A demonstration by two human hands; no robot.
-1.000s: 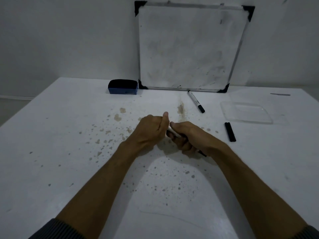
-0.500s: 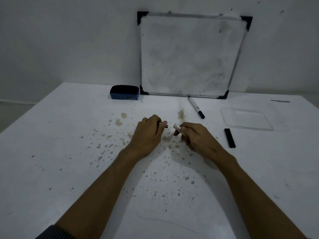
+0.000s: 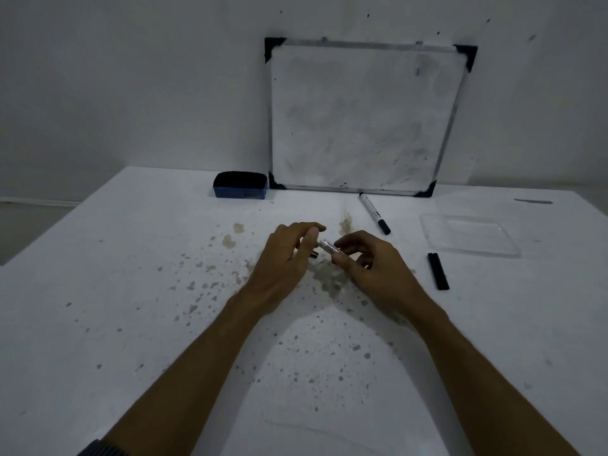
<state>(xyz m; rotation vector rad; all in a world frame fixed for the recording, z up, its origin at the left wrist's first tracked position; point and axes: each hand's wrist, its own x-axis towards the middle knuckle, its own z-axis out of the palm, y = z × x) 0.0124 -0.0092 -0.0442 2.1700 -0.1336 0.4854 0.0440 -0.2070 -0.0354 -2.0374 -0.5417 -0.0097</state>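
Both bare forearms stretch forward from the person and converge, so the wrists end up close together. The left hand (image 3: pixel 286 258) is back-up with its fingers curled downward. A small dark piece (image 3: pixel 315 254) peeks out under its fingertips and seems to be held there, though most of it is hidden. The right hand (image 3: pixel 371 268) sits just to the right, palm turned inward. Its thumb and curled fingers pinch a white marker barrel (image 3: pixel 328 248), whose free end points toward the left hand's fingers. The hands are near each other but look apart. A dark sleeve cuff (image 3: pixel 98 448) shows near the left elbow.
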